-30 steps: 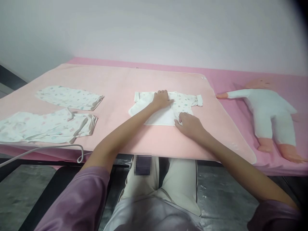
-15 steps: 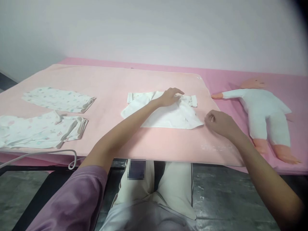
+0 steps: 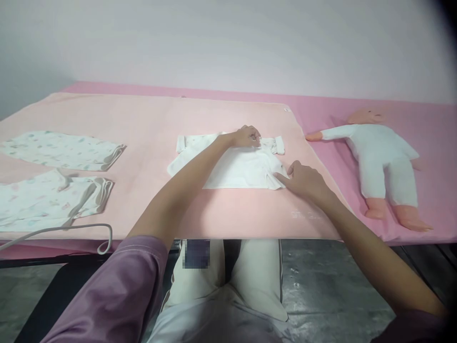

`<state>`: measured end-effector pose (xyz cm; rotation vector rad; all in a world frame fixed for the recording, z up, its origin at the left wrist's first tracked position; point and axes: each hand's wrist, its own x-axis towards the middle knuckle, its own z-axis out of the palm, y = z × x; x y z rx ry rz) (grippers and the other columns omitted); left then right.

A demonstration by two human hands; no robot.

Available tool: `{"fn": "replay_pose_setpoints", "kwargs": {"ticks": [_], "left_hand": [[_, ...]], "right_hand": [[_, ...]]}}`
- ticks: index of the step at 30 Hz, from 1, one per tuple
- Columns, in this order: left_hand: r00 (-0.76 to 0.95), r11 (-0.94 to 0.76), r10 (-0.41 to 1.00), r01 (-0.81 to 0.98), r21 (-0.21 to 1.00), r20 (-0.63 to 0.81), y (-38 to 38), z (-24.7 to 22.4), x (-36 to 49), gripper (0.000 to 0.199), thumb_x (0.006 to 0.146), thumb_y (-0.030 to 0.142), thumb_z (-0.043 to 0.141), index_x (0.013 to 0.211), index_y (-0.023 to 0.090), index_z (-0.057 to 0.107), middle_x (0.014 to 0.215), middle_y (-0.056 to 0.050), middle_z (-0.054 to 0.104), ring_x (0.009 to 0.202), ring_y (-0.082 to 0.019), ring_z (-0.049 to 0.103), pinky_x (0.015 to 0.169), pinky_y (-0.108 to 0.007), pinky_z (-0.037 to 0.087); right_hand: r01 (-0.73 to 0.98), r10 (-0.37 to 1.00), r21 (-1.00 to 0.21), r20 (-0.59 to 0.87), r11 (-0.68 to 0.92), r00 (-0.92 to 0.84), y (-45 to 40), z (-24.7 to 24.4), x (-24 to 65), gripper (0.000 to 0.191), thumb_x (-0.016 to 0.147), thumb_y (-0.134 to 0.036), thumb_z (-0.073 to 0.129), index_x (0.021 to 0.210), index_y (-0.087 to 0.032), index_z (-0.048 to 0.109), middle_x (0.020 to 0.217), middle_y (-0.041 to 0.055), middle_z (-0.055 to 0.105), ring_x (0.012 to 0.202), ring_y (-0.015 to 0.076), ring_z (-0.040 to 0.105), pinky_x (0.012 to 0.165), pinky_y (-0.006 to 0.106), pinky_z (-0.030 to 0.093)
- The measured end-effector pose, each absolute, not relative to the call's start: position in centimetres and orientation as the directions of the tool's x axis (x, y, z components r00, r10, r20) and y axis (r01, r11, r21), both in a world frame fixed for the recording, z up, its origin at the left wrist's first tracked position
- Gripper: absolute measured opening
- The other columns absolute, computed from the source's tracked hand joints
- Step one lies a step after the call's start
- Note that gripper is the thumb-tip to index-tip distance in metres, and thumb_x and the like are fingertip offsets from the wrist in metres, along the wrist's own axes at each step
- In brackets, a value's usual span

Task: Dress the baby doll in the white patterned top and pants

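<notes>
A small white baby shirt (image 3: 235, 169) lies spread on the peach mat, its short sleeves at the far side. Across it reaches my left hand (image 3: 247, 136), fingers curled down and closed on the cloth near its top edge; the fingertips are partly hidden. At the shirt's lower right corner, my right hand (image 3: 303, 180) has thumb and fingers on the side edge, pinching the fabric there. Small creases show in the cloth beside the thumb. My left forearm covers part of the shirt's left half.
Two folded patterned baby garments, a farther one (image 3: 64, 150) and a nearer one (image 3: 35, 202), lie on the left. A doll in white (image 3: 378, 147) rests on the pink surface at right. A white cable (image 3: 82, 226) loops along the near edge of the peach mat (image 3: 143, 114).
My right hand has moved left onto the shirt's corner and taken hold. My left hand's fingers, stretched out before, are now curled. The view has shifted slightly.
</notes>
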<state>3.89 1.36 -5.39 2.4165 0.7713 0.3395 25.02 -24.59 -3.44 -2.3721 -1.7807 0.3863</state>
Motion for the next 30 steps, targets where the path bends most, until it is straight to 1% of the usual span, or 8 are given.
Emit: {"fn": "replay_pose_setpoints", "kwargs": {"ticks": [6, 9, 12, 16, 18, 20, 24, 30], "left_hand": [[0.836, -0.619, 0.547, 0.434, 0.655, -0.037, 2.6, -4.2, 3.9, 0.045, 0.081, 0.057, 0.082, 0.117, 0.029, 0.081, 0.146, -0.011, 0.073, 0.14, -0.031, 0.063, 0.124, -0.05, 0.051], [0.816, -0.528, 0.574, 0.315, 0.789, 0.059, 2.2, -4.7, 4.6, 0.037, 0.094, 0.054, 0.073, 0.12, 0.027, 0.074, 0.14, -0.012, 0.075, 0.12, -0.025, 0.071, 0.107, -0.042, 0.057], [0.716, -0.53, 0.675, 0.302, 0.792, 0.179, 1.4, -5.9, 5.7, 0.027, 0.104, 0.048, 0.065, 0.119, 0.026, 0.069, 0.133, -0.011, 0.077, 0.114, -0.024, 0.072, 0.105, -0.044, 0.056], [0.653, -0.66, 0.708, 0.477, 0.581, 0.269, 0.4, -7.6, 7.1, 0.027, 0.105, 0.047, 0.066, 0.122, 0.026, 0.071, 0.131, -0.012, 0.076, 0.131, -0.034, 0.064, 0.121, -0.059, 0.041], [0.668, -0.704, 0.688, 0.521, 0.483, 0.283, 0.1, -7.9, 7.6, 0.036, 0.109, 0.052, 0.058, 0.131, 0.027, 0.071, 0.141, -0.014, 0.072, 0.14, -0.039, 0.057, 0.123, -0.063, 0.036], [0.68, -0.717, 0.681, 0.547, 0.432, 0.272, 0.0, -7.8, 7.6, 0.044, 0.112, 0.055, 0.05, 0.14, 0.027, 0.07, 0.146, -0.017, 0.068, 0.143, -0.041, 0.053, 0.123, -0.063, 0.035], [0.742, -0.754, 0.622, 0.48, 0.449, 0.251, 1.1, -7.4, 5.5, 0.045, 0.112, 0.043, 0.046, 0.147, 0.027, 0.067, 0.146, -0.015, 0.07, 0.141, -0.038, 0.055, 0.124, -0.056, 0.036], [0.717, -0.748, 0.642, 0.509, 0.425, 0.271, 3.9, -7.8, 1.5, 0.036, 0.102, 0.032, 0.054, 0.129, 0.026, 0.078, 0.139, -0.011, 0.076, 0.13, -0.032, 0.063, 0.124, -0.05, 0.04]], "right_hand": [[0.953, 0.973, -0.241, -0.183, -0.182, 0.14, -24.0, -3.5, 26.6, 0.055, 0.1, -0.075, 0.061, 0.077, -0.027, 0.048, 0.078, 0.0071, 0.068, 0.067, 0.0253, 0.058, 0.065, 0.038, 0.036], [0.945, 0.986, -0.303, -0.142, -0.127, 0.087, -23.5, -3.5, 28.2, 0.055, 0.1, -0.07, 0.061, 0.074, -0.027, 0.042, 0.073, 0.0049, 0.063, 0.063, 0.0226, 0.054, 0.062, 0.038, 0.034], [0.937, 0.982, -0.297, -0.087, -0.185, 0.166, -23.6, -3.4, 29.8, 0.048, 0.096, -0.07, 0.065, 0.08, -0.027, 0.05, 0.078, 0.0059, 0.068, 0.069, 0.0259, 0.06, 0.065, 0.04, 0.042], [0.959, 0.971, -0.265, 0.186, -0.096, 0.149, -24.3, -3.9, 28.5, 0.049, 0.097, -0.065, 0.068, 0.119, -0.021, 0.07, 0.121, 0.0207, 0.079, 0.116, 0.0449, 0.072, 0.096, 0.059, 0.059], [0.956, 0.95, -0.262, 0.307, 0.132, -0.047, -24.6, -4.3, 26.4, 0.059, 0.109, -0.06, 0.056, 0.149, -0.018, 0.065, 0.156, 0.0244, 0.069, 0.149, 0.048, 0.061, 0.123, 0.069, 0.05], [0.895, 0.922, -0.282, 0.277, 0.346, -0.27, -24.7, -5.1, 24.3, 0.065, 0.116, -0.058, 0.044, 0.172, -0.024, 0.05, 0.183, 0.0154, 0.048, 0.172, 0.0412, 0.041, 0.142, 0.069, 0.034], [0.803, 0.885, -0.382, 0.111, 0.457, -0.451, -24.7, -6.8, 22.9, 0.069, 0.121, -0.061, 0.035, 0.186, -0.039, 0.028, 0.195, -0.0014, 0.024, 0.183, 0.0317, 0.02, 0.151, 0.065, 0.017], [0.782, 0.866, -0.394, 0.084, 0.483, -0.492, -25.0, -7.6, 23.8, 0.068, 0.124, -0.057, 0.028, 0.189, -0.041, 0.015, 0.195, -0.0046, 0.014, 0.184, 0.0311, 0.012, 0.151, 0.066, 0.013]]}}
